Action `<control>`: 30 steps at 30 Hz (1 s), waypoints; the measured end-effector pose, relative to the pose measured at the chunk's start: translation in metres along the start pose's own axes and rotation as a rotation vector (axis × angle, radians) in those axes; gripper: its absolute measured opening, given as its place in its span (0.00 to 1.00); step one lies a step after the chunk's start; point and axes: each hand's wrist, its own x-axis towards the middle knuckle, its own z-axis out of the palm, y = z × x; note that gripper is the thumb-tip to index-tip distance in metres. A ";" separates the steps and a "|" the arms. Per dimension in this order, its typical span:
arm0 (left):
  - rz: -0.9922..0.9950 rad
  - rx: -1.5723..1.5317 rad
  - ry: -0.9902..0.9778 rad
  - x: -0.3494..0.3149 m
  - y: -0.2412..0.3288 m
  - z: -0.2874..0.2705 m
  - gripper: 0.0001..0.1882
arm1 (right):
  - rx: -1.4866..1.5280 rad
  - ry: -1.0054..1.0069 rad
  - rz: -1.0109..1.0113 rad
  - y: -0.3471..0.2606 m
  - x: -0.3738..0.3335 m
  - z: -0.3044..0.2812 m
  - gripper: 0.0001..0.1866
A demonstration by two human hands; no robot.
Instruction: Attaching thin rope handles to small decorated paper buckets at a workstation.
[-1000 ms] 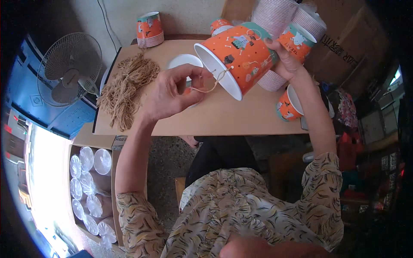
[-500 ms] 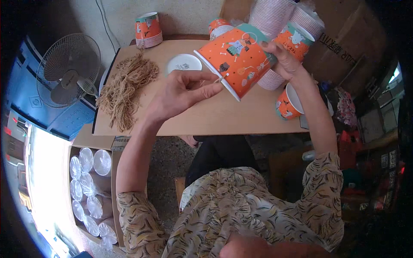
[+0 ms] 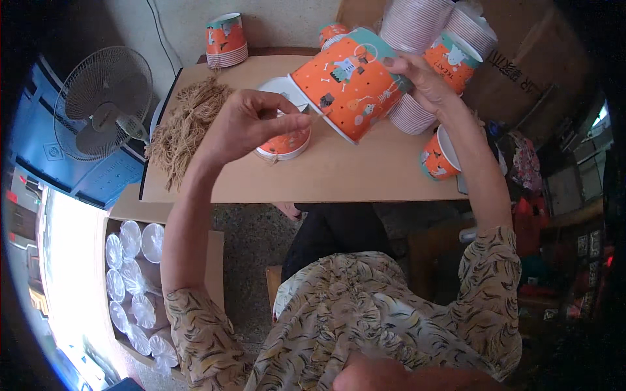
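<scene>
My right hand (image 3: 420, 78) grips an orange paper bucket (image 3: 355, 85) with a green band and cartoon print, held tilted above the table. The bucket's white rim faces lower left. Beside that rim, my left hand (image 3: 264, 124) has thumb and forefinger drawn toward each other. A thin, blurred strand of string (image 3: 317, 117) runs from the left fingertips to the bucket near its rim. Beneath my left hand, another orange paper bucket (image 3: 287, 144) stands upside down on the table, its white base partly hidden. A bit of string shows at its lower edge.
A heap of tan strings (image 3: 186, 130) lies on the table's (image 3: 365, 176) left. Stacked buckets (image 3: 226, 42) stand at the back left, more (image 3: 414, 26) at the back right. One bucket (image 3: 440, 156) lies sideways at right. Left are a fan (image 3: 104, 104) and a carton of plastic-wrapped stacks (image 3: 134, 280).
My left hand has moved left, away from the bucket's rim, leaving a gap with the strand across it. The held bucket has shifted slightly up and left. The upside-down bucket shows more now.
</scene>
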 end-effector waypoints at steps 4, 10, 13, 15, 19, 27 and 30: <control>-0.051 0.278 -0.005 0.004 0.000 -0.017 0.10 | 0.011 0.030 0.003 0.004 0.015 0.000 0.45; 0.216 0.803 0.127 0.012 -0.059 -0.040 0.10 | -0.148 0.024 -0.161 0.018 0.070 0.013 0.50; 0.304 0.904 0.181 0.016 -0.080 -0.048 0.09 | -0.271 -0.005 -0.212 0.021 0.096 0.010 0.51; 0.281 0.986 0.177 0.018 -0.094 -0.052 0.07 | -0.369 -0.027 -0.228 0.021 0.111 0.014 0.51; 0.304 0.974 0.176 0.023 -0.128 -0.058 0.05 | -0.448 -0.037 -0.186 0.026 0.133 0.020 0.51; 0.116 0.922 -0.036 0.008 -0.146 -0.050 0.03 | -0.705 -0.160 -0.222 0.024 0.143 0.047 0.47; 0.146 0.947 -0.016 -0.009 -0.165 -0.042 0.04 | -0.673 -0.203 -0.222 0.021 0.136 0.074 0.49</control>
